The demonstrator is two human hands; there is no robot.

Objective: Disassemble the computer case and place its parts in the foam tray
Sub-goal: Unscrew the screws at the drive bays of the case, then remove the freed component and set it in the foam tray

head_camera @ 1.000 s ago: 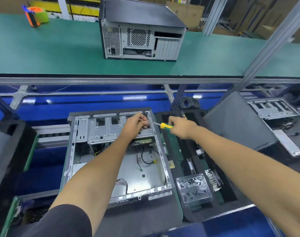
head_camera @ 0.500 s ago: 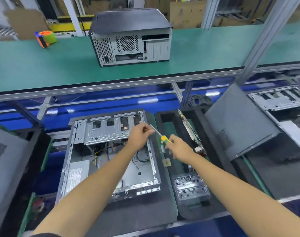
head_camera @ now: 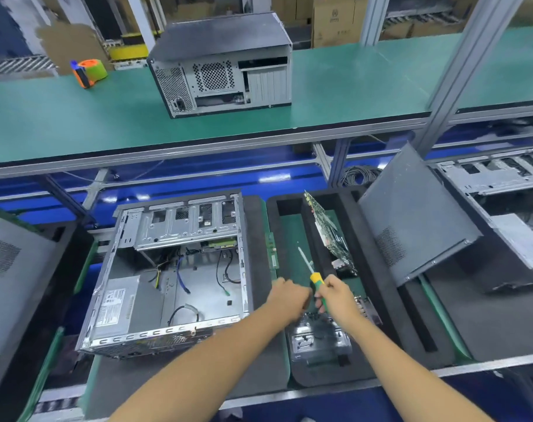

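both forearms extended forward, bare. left hand [head_camera: 289,296] curled, knuckles up, contents not visible. right hand [head_camera: 335,295] fisted round a tool handle, just beside the left.

1. The open computer case [head_camera: 174,275] lies to your left, with the foam tray [head_camera: 378,300] just to its right.
2. Your left hand [head_camera: 289,298] and right hand [head_camera: 335,295] meet over the tray's near half.
3. A circuit board [head_camera: 329,236] leans inside the tray.
4. A side panel [head_camera: 411,214] leans at the tray's right edge.
5. Behind, a second case [head_camera: 222,68] stands on the raised shelf [head_camera: 350,86].
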